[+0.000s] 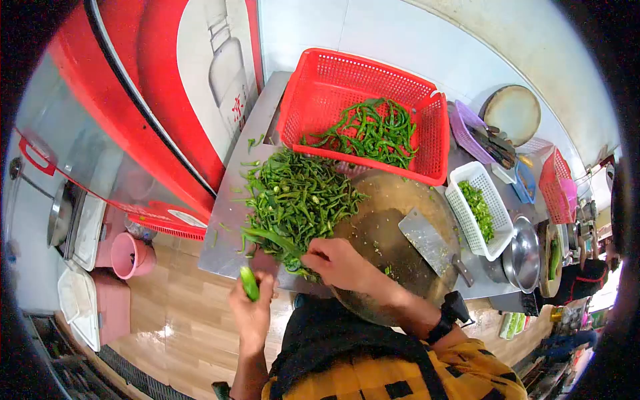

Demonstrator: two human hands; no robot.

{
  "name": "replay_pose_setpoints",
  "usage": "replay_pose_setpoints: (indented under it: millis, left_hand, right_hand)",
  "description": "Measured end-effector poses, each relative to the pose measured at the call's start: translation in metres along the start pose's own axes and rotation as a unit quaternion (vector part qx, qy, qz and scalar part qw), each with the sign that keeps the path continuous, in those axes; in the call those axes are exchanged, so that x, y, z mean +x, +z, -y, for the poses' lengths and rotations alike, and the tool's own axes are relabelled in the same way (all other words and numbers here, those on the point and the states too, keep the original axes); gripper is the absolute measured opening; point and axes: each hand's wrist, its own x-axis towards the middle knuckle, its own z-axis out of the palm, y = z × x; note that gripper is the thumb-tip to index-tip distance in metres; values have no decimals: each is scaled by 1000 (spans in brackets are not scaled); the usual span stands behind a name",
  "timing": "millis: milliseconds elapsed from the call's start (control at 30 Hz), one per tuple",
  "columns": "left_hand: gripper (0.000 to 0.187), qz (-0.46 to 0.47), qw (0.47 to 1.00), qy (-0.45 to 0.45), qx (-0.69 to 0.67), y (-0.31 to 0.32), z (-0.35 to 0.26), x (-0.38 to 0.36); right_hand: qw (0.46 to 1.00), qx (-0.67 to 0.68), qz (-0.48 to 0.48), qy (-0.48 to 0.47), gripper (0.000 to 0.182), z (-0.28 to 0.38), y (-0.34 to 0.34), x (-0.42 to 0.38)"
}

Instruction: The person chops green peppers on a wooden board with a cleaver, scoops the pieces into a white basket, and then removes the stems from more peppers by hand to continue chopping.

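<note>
My left hand [254,305] is closed round a thick green pepper [249,284], its end pointing up, just off the front edge of the metal table. My right hand [339,265] is curled at the near side of a heap of green chili peppers [300,197]. A long light-green pepper [275,238] runs to its pinched fingertips. The round wooden chopping board [380,230] lies beside the heap, partly under my right forearm. On it rests a cleaver [425,239], its handle towards the board's right edge.
A red basket [437,143] with more green chilies stands behind the heap. A white basket [503,245] of chopped green pepper and a metal bowl [522,255] sit to the right. A red fridge [150,127] borders the left, near a pink bucket [131,257] on the floor.
</note>
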Motion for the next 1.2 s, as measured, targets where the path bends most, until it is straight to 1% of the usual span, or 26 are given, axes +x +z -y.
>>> replay_pose_setpoints:
  millis: [33, 67, 100, 133, 200, 233, 333, 367, 433, 500, 567, 633, 700, 767, 833, 867, 900, 933, 967, 1000, 1033, 1067, 1100, 1133, 1167, 1200]
  left_hand:
    - [9, -13, 984, 93, 152, 0, -9, -7]
    - [17, 26, 939, 246, 240, -2, -22, -7]
    - [17, 29, 939, 247, 238, 0, -38, -7]
    - [20, 58, 876, 336, 340, 3, -55, -4]
    - [27, 121, 806, 407, 412, 7, -60, 4]
    - [27, 126, 804, 417, 406, 5, -51, 6]
    - [16, 179, 937, 153, 259, 1, -17, 7]
    - [16, 186, 935, 157, 256, 3, -13, 5]
    - [14, 200, 977, 11, 71, 10, -19, 4]
    - [14, 211, 977, -17, 0, 21, -21, 3]
    - [13, 170, 973, -23, -156, 27, -14, 6]
    - [13, 121, 977, -20, -174, 36, -20, 8]
    - [14, 107, 967, -110, -205, 26, -11, 13]
    - [20, 95, 958, -122, -240, 4, 15, 12]
    - [31, 236, 916, -120, -301, -8, 22, 17]
    - [32, 142, 946, -132, -261, -4, 14, 10]
    - [32, 139, 946, -133, -261, 1, 12, 13]
    - [20, 179, 939, -120, -267, 4, 11, 19]
    - [27, 219, 931, -109, -271, 7, 8, 25]
    - [27, 181, 951, -99, -230, 17, 1, 24]
    - [27, 178, 952, -100, -229, 21, 2, 23]
    - [26, 179, 952, -88, -230, 23, 4, 22]
    - [25, 180, 953, -75, -231, 23, 7, 22]
    - [19, 194, 946, -69, -249, 17, 23, 22]
    - [13, 128, 964, -82, -217, 27, 8, 18]
    - [11, 127, 962, -80, -227, 27, 9, 18]
  right_hand:
    - [1000, -1, -3, 0, 25, -4, 0, 1]
    - [998, 21, 27, -54, 25, -10, 0, 1]
    - [992, 42, 57, -107, 25, -13, 0, -2]
    - [992, 39, 53, -106, 25, -6, -3, -3]
    - [962, 175, 209, 9, 25, 15, -11, -4]
    - [965, 171, 198, 9, 25, 18, -12, -3]
    - [924, 291, 240, 62, 21, 23, -10, -2]
    - [905, 348, 237, 60, 20, 24, -10, -1]
    - [884, 403, 230, 56, 19, 25, -10, 5]
    - [846, 480, 227, 46, 19, 23, -10, 15]
    - [850, 470, 232, 47, 19, 20, -13, 30]
    - [927, 348, 136, -20, 21, 17, -13, 47]
    - [936, 321, 135, -49, 22, 8, -13, 66]
    - [952, 261, 138, -78, 20, 0, -18, 80]
    - [955, 209, 208, -34, 21, -2, -40, 91]
    - [965, 99, 152, -188, 21, -11, -43, 98]
    - [937, -14, 89, -336, 21, -21, -46, 105]
    - [909, -129, 82, -388, 22, -30, -57, 123]
    - [931, -128, 39, -339, 22, -40, -69, 139]
    - [931, -229, 47, -281, 23, -56, -88, 162]
    - [966, -208, 42, -151, 27, -81, -105, 184]
    - [951, -167, -86, -244, 28, -122, -120, 203]
    - [972, -220, -70, -38, 26, -144, -137, 224]
    - [960, -263, -91, -18, 24, -169, -154, 235]
    - [938, -339, -49, 50, 23, -189, -168, 245]
    - [945, -297, -89, 106, 22, -204, -172, 252]
